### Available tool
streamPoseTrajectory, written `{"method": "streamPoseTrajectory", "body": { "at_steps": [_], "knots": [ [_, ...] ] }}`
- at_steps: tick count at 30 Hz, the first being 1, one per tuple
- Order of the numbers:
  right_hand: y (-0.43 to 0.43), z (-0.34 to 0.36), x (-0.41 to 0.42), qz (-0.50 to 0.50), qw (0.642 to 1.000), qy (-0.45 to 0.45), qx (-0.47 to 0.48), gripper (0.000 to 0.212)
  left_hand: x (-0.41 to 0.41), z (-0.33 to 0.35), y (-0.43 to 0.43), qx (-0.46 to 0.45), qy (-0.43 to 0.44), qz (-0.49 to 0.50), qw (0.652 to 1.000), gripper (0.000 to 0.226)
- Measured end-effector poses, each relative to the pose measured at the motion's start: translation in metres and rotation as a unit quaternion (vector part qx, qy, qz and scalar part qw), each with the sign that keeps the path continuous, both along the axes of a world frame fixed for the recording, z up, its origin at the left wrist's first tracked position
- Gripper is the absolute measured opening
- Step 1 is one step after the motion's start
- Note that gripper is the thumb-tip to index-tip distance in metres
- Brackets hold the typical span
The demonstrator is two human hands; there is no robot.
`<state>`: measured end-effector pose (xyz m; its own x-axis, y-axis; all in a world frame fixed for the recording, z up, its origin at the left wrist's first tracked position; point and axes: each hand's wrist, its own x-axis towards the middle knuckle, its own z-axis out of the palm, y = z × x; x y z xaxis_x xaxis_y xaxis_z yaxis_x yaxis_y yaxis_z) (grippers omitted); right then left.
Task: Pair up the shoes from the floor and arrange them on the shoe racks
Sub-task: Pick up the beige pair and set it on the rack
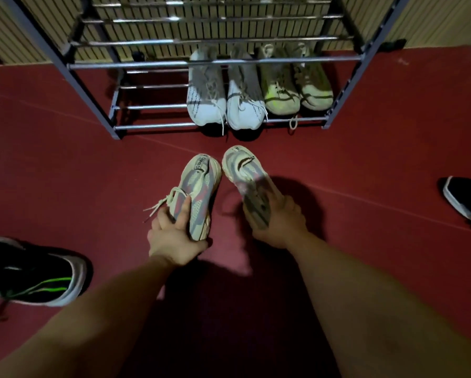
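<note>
Pair matched: left hand [174, 237] and right hand [278, 222] each grip one grey-pink mesh trainer [200, 186]; next, seat both on steel-bar shoe rack [152, 126]

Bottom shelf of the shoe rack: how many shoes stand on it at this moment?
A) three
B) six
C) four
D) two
C: a white pair and a cream-and-yellow pair stand side by side at the right end of the bottom shelf, making four shoes.
</note>
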<state>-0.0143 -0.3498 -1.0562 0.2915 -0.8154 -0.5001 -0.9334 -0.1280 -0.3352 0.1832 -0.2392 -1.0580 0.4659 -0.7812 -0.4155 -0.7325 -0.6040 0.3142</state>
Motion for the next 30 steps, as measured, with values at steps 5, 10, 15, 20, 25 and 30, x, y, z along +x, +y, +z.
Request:
{"method": "streamPoseTrajectory", "body": {
  "at_steps": [5, 10, 15, 20, 25, 30],
  "knots": [
    [-0.006, 0.02, 0.004, -0.076, 0.988, -0.121, 0.054, 0.101, 0.021, 0.014, 0.004, -0.089, 0.152, 0.045, 0.983, 0.113],
    [-0.012, 0.063, 0.009, -0.17, 0.941, -0.267, 0.12, 0.072, 0.046, 0.043, -0.01, -0.167, 0.158, 0.017, 0.973, 0.115],
    [-0.002, 0.082, 0.016, -0.199, 0.918, -0.305, 0.159, 0.067, 0.07, 0.076, -0.046, -0.191, 0.165, 0.069, 0.965, 0.106],
    [0.011, 0.107, 0.027, -0.184, 0.915, -0.303, 0.192, 0.076, 0.099, 0.087, -0.079, -0.153, 0.148, 0.098, 0.972, 0.1],
    [0.002, 0.126, 0.081, -0.127, 0.955, -0.241, 0.115, 0.075, 0.118, 0.099, -0.102, -0.103, 0.096, 0.083, 0.987, 0.097],
    [-0.011, 0.123, 0.148, -0.103, 0.981, -0.162, -0.022, 0.101, 0.141, 0.104, -0.105, -0.099, 0.042, 0.073, 0.991, 0.098]
  ]
}}
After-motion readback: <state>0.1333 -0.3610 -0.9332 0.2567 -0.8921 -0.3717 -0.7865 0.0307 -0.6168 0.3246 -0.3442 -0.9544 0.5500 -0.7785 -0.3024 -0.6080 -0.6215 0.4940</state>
